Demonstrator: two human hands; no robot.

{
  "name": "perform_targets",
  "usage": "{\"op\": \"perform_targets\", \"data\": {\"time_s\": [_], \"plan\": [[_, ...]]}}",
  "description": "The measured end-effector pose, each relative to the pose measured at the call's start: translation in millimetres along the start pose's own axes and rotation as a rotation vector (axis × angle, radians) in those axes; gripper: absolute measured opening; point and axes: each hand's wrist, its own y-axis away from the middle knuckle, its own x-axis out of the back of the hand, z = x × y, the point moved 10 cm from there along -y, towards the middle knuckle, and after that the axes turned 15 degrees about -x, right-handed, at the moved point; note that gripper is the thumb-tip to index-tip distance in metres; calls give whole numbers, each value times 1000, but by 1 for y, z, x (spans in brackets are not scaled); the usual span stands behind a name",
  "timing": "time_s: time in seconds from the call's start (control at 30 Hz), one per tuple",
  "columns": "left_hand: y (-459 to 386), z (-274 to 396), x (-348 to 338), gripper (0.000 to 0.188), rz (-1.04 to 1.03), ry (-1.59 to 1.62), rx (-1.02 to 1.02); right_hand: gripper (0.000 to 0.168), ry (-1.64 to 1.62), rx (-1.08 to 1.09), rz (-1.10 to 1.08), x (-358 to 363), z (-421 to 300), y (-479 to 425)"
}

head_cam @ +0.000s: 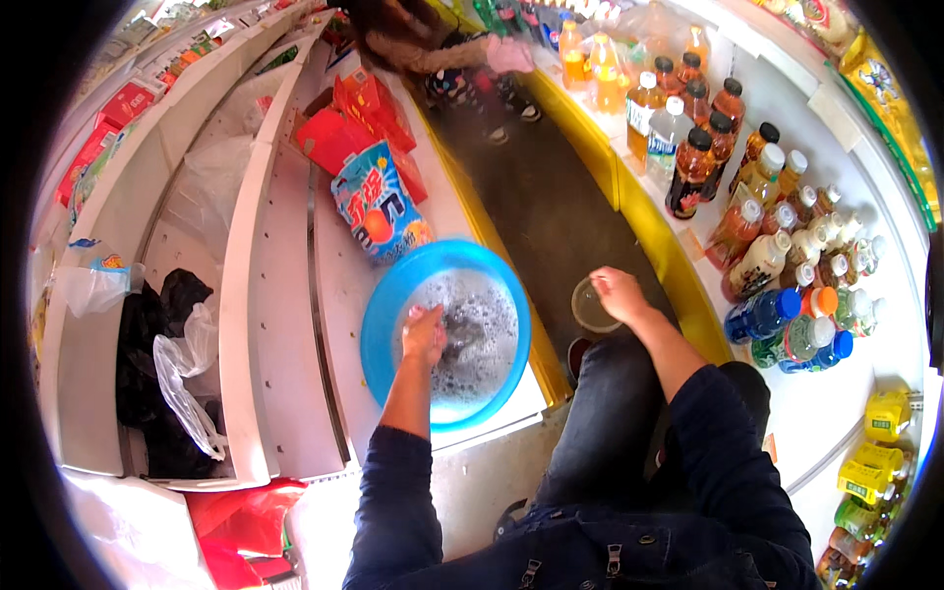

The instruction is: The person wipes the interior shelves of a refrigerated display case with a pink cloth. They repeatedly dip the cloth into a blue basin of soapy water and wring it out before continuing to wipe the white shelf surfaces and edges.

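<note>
A round blue plastic basin (pixel 372 310) of sudsy water (pixel 479 332) stands on the bottom shelf, left of my legs. Over the basin's left part my left hand (pixel 424 335) is closed around a small pinkish cloth (pixel 440 335), mostly hidden by the fingers. To the right, above the dark floor, my right hand (pixel 618 293) grips the rim of a clear round bowl or lid (pixel 579 306). A blue bag of washing powder (pixel 380 203) leans beside the basin's far edge.
Red cartons (pixel 335 140) lie beyond the bag. Bottled drinks (pixel 689 173) crowd the right shelf, which has a yellow edge (pixel 656 258). Black plastic bags (pixel 140 361) fill a left shelf. Another person (pixel 413 44) is at the aisle's far end.
</note>
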Motion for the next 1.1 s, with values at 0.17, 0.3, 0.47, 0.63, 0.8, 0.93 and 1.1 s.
{"op": "perform_targets", "data": {"time_s": [0.17,0.3,0.47,0.63,0.8,0.93,1.1], "plan": [[43,-4,-55,44,-440,682,310,29,-201,710,-227,-48,-237,99],[41,14,-34,44,-805,6,-350,90,293,962,-317,-146,-261,145],[70,14,-20,38,-806,376,-152,79,542,1016,-365,-190,-253,161],[116,46,-10,38,-615,527,233,71,535,835,-461,-185,-258,158],[118,61,-3,54,-568,334,110,43,434,962,-374,-181,-256,147],[115,66,-12,47,-652,368,122,23,440,993,-374,-156,-277,155],[116,40,-2,25,-809,283,369,17,557,1229,-311,-164,-279,163]]}}
